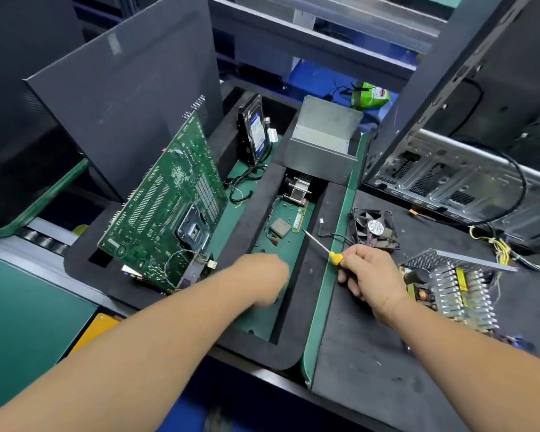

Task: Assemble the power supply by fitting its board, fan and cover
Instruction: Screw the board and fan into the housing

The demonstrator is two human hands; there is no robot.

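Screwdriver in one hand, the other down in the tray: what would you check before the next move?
1. Screwdriver held firmly in right hand: ok.
2. Left hand has picked something from the green tray: cannot tell, fingers hidden.
3. Fan within reach on the mat: ok.
4. Power supply board seated in its case: cannot tell.
5. Metal cover fitted: not ok, it stands apart on the tray.

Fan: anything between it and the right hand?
Nothing visible. The fan lies on the dark mat just beyond the right hand, which grips a yellow-handled screwdriver pointing away to the left. Only the fan's thin wires lie between.
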